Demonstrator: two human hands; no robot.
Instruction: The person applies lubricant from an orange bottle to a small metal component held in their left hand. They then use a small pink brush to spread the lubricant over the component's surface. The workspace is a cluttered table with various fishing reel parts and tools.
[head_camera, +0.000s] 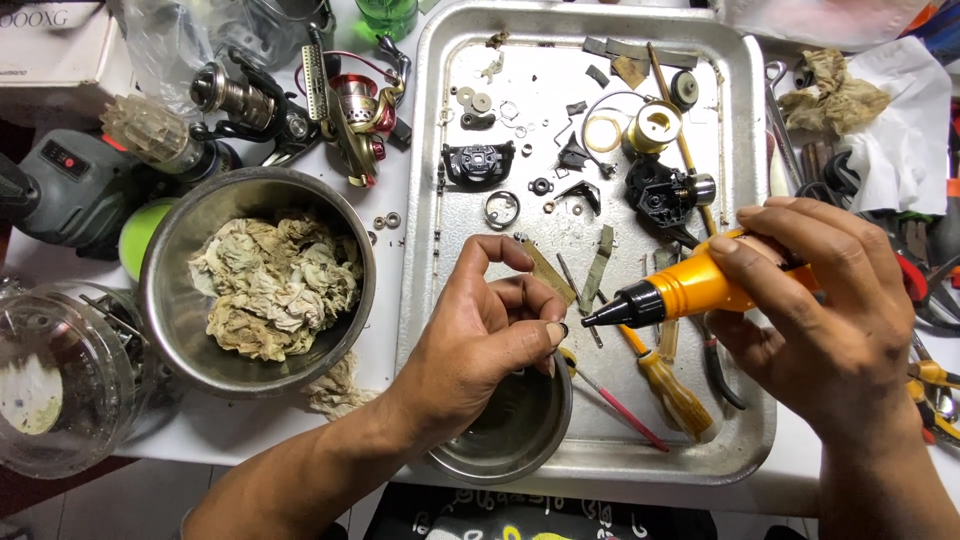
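The person's left hand (480, 330) pinches a tiny ring (563, 329) over the small bowl (520, 430) at 6 o'clock, so the right hand (830, 320), fingers wrapped round the orange bottle (700, 285), can point its black tip at it.

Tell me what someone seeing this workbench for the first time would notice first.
Probably the right hand gripping an orange bottle, its black nozzle aimed at a tiny part pinched in the left hand fingers over a small steel bowl. Behind them, a metal tray holds scattered reel parts. To the left, a large steel bowl is full of soiled rags.
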